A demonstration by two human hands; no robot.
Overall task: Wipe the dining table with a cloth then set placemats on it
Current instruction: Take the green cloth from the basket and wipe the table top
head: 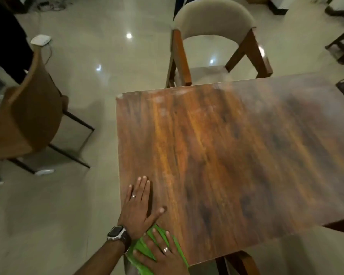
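The main risk is an uneven wipe. The green cloth point(159, 249) sits bunched at the near left corner of the wooden dining table point(226, 145), partly hanging over the edge, so a careless sweep could drag it off the corner or leave streaks where the folds lift away from the wood. Pale smudges near the far edge would probably need a long reach, and weight on the bracing hand could slip on the glossy top. The right hand point(163, 255) lies flat on top of the cloth, fingers straight and slightly spread, pressing it down. The left hand point(139, 205) rests palm-down on bare wood just beyond the cloth, fingers together, thumb out, its heel touching the cloth's edge. No placemats are identifiable in view.
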